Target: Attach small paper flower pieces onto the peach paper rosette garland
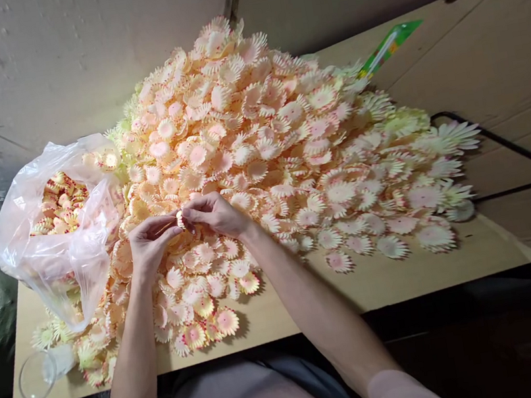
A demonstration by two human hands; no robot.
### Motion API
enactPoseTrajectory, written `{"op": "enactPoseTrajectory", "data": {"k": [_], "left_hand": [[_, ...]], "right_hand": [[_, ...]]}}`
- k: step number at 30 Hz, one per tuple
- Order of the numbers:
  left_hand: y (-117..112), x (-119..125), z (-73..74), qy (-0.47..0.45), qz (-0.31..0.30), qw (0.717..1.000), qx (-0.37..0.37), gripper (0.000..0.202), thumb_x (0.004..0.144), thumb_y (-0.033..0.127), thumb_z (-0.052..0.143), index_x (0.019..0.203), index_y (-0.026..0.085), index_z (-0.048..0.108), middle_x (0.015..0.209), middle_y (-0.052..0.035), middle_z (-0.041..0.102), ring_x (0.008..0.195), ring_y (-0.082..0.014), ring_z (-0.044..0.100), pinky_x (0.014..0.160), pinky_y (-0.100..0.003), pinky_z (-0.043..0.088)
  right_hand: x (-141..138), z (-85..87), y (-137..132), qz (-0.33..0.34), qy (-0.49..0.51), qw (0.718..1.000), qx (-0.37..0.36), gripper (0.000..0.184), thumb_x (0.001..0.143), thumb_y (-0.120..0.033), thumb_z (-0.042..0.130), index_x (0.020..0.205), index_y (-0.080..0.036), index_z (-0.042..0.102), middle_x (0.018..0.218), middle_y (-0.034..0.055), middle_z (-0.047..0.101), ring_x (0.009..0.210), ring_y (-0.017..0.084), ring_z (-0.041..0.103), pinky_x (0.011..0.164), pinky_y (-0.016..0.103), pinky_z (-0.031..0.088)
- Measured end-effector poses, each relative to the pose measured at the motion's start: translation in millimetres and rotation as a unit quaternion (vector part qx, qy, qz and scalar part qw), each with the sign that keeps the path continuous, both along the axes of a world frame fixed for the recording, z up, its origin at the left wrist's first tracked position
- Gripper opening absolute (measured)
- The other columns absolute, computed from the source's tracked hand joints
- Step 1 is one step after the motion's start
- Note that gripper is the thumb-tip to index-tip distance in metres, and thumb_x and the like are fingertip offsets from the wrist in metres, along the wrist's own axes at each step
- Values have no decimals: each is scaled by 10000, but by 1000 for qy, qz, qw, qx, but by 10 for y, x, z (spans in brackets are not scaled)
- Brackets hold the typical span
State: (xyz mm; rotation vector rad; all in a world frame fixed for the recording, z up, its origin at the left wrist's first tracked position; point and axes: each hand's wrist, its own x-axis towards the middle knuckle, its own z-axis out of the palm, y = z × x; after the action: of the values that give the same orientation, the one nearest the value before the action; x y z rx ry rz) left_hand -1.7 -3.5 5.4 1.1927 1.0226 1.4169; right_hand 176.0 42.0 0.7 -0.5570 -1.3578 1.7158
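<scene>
A big heap of pale pink and cream artificial flower heads (281, 137) covers the wooden table (406, 271). Over the near left part of the heap, my left hand (148, 243) and my right hand (215, 214) meet fingertip to fingertip. Both pinch one small flower piece (180, 220) held between them. Fingers of both hands are closed on it. Just to the left of my left hand stands an open clear plastic bag (61, 249) holding more small flower pieces.
A clear plastic cup (37, 376) lies at the table's near left corner. A green packet (389, 44) rests behind the heap at the right. A black metal frame (513, 152) lies on cardboard to the right. Grey wall stands behind.
</scene>
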Motion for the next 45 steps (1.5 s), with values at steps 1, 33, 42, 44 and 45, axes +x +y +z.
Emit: {"op": "enactPoseTrajectory", "data": {"k": [1,33,42,44,45], "left_hand": [[1,2,-1,-2,-3,1000,2,269,588,194,870,829,170,752,951,-75,780,899,-224,743,862,-356,604],[5,15,32,-5,22,998,51,197,571,191,881,724,192,758,844,-64,781,926,-247,740,843,-361,602],[8,11,22,-18,29,998,47,243,574,176,880,775,189,743,911,-66,779,922,-232,739,863,-373,598],[6,2,26,-12,32,999,40,315,562,200,890,834,191,733,961,-73,772,944,-236,733,859,-378,598],[6,-2,29,-11,28,999,35,354,561,211,892,873,196,726,997,-76,765,955,-238,730,850,-377,600]], "right_hand": [[-2,-2,0,-1,0,1000,1,270,796,-398,728,768,-129,732,647,4,647,561,81,569,550,213,463],[-18,57,-26,59,38,997,-40,288,770,-397,759,748,-116,701,658,0,645,565,71,574,531,190,468],[-40,54,-35,73,63,994,-48,278,768,-397,762,760,-123,711,672,7,655,566,78,577,525,199,483],[-44,59,-40,73,69,994,-51,276,765,-395,765,775,-123,714,687,11,658,583,78,584,536,198,486],[-45,61,-40,72,69,994,-52,275,764,-393,766,783,-123,715,697,14,661,594,79,587,543,197,487]]}}
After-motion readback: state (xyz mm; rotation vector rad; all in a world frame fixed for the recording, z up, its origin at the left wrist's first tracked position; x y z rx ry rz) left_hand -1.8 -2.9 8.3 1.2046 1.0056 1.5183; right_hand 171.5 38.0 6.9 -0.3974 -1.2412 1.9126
